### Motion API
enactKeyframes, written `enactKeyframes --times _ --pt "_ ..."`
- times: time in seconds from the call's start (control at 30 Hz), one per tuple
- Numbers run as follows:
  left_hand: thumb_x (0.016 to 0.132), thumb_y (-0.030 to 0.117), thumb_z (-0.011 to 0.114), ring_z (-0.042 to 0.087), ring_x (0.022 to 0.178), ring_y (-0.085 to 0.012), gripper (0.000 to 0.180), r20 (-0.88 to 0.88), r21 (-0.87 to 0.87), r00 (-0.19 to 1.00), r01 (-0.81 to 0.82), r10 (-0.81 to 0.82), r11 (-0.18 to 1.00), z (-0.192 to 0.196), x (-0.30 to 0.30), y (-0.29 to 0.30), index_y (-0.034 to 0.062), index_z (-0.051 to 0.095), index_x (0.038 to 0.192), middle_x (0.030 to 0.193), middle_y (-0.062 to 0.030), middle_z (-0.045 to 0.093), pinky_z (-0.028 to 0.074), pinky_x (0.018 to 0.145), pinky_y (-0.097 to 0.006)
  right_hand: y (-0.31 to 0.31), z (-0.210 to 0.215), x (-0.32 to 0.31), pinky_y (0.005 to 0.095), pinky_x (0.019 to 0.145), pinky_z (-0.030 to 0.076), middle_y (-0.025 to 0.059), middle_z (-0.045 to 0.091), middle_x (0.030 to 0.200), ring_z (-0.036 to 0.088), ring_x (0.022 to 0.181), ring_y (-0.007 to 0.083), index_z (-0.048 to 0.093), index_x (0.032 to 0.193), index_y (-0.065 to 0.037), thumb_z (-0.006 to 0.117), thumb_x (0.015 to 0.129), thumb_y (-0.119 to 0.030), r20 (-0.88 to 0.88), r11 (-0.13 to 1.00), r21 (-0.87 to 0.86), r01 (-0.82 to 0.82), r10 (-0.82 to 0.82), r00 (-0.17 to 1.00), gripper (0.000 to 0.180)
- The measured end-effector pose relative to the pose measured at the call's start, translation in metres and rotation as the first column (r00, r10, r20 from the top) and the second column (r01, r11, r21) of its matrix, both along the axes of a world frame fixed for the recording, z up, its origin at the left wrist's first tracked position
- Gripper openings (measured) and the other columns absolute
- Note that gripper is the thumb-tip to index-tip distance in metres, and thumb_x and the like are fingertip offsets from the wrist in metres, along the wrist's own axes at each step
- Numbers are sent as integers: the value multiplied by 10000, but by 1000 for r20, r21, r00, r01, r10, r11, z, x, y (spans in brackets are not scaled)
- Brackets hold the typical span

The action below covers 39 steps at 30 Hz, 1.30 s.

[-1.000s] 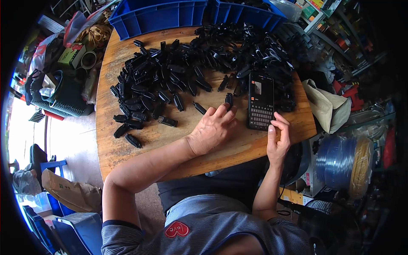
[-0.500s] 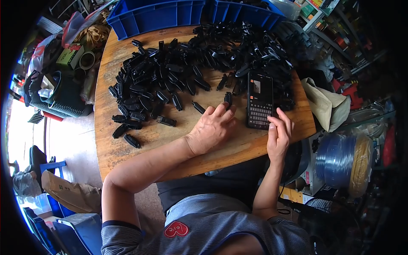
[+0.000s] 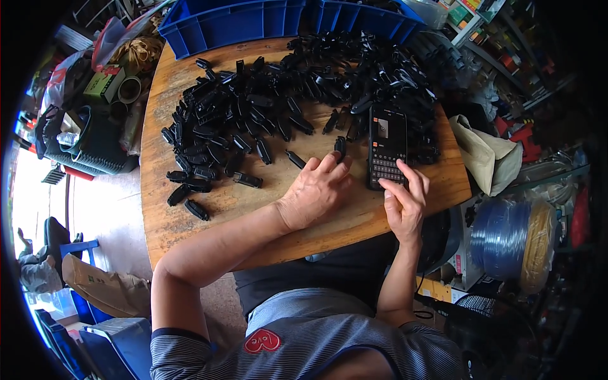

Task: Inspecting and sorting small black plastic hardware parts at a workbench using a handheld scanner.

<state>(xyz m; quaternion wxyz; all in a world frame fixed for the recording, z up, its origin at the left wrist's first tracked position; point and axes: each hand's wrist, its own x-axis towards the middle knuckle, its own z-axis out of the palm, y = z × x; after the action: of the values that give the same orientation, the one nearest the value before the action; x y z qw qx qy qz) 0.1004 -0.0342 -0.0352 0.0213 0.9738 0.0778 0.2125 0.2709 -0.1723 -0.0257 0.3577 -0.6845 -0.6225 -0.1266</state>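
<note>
Here the phone [image 3: 387, 146] lies touching the right hand's [image 3: 404, 206] fingertips.

Small workshop or parts-sorting area. Indicators: wooden tabletop [image 3: 190, 221] carrying a heap of identical black plastic parts [image 3: 285, 101], blue bins [image 3: 253, 22] behind it, hose coil [image 3: 506, 237] and cluttered storage shelving [image 3: 500, 38] at the sides.

Ahead of the left hand [image 3: 315, 193] a dense heap of small black plastic parts [image 3: 285, 101] blocks the round wooden tabletop [image 3: 190, 221]; bare wood lies open to its left. The black handheld phone [image 3: 387, 145] under the right hand [image 3: 405, 202] fills that side, seemingly touching the heap.
</note>
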Motion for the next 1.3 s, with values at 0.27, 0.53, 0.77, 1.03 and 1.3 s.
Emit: enactKeyframes --times 0.27,0.53,0.77,1.03,1.3 --pt "736 172 555 415 1154 -263 288 0 0 1000 -3 3 1000 0 0 0 90 603 1008 1245 -122 465 399 834 -324 -3 2 2 343 840 409 124 562 1165 492 978 269 681 884 -51 573 768 -63 -101 998 56 25 -19 995 159" --pt "744 169 555 414 1156 -268 282 -19 11 1000 -4 4 1000 0 -1 0 85 601 1008 1254 -125 460 393 841 -330 6 -4 12 351 862 407 124 564 1160 506 986 270 657 894 -36 571 786 -73 -160 992 115 56 -37 986 143" --pt "740 172 556 409 1151 -265 284 -12 -1 1000 -3 3 1000 -1 0 0 91 602 1008 1245 -122 460 390 840 -328 6 -5 11 326 818 411 114 558 1194 489 961 250 669 922 -35 556 837 -102 21 996 37 78 -79 997 157" --pt "740 171 553 403 1148 -266 286 -21 0 1000 3 -3 1000 -1 1 0 98 604 1012 1207 -105 476 385 837 -327 5 -6 12 330 833 403 114 551 1200 480 990 258 673 934 -49 550 821 -72 11 991 37 131 -131 991 169" --pt "739 179 554 401 1149 -266 300 -32 13 999 2 -2 1000 -3 1 0 99 602 1025 1190 -94 484 381 844 -330 10 -6 12 349 890 379 114 518 1241 459 1035 276 679 955 -68 553 813 -59 -19 985 2 170 -170 985 190"
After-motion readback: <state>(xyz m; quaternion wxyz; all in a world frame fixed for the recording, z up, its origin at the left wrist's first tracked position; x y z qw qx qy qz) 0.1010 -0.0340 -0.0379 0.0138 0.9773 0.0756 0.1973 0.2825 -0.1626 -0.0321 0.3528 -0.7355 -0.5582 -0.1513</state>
